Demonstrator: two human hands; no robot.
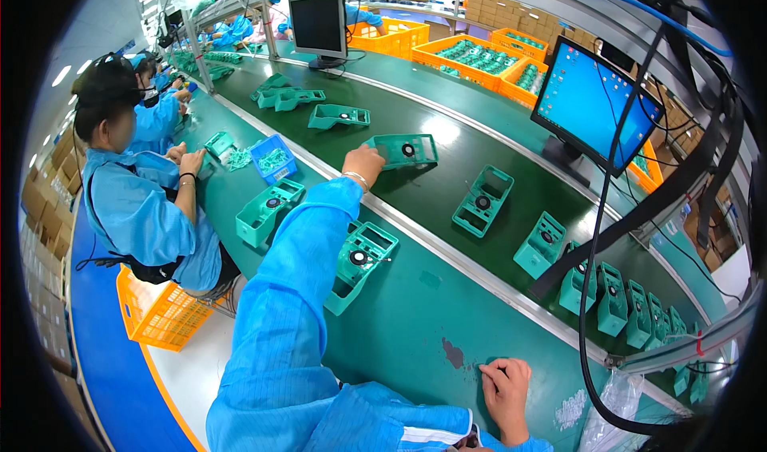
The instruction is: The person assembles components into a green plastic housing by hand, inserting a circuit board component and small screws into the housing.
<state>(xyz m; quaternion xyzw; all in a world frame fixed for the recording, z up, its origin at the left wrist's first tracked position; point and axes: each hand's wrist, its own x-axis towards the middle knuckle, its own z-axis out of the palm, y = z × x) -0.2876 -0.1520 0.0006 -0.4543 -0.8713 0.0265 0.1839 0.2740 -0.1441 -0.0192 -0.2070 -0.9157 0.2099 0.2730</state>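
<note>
- Green plastic: gripping an open housing (422, 150) by its left end with the left hand (363, 164), on or just above the belt (439, 196).
- Probably handling light, stiff, slightly slick; best grasping by the end walls, sparing the black disc (408, 148).
- Curling the right hand (505, 392) loosely near the counter (399, 348), gripping nothing visible.

Bright lighting from ceiling lamps (61, 75) at far left; glare spots the dark green belt (435, 184); fisheye distortion curves straight edges.
</note>
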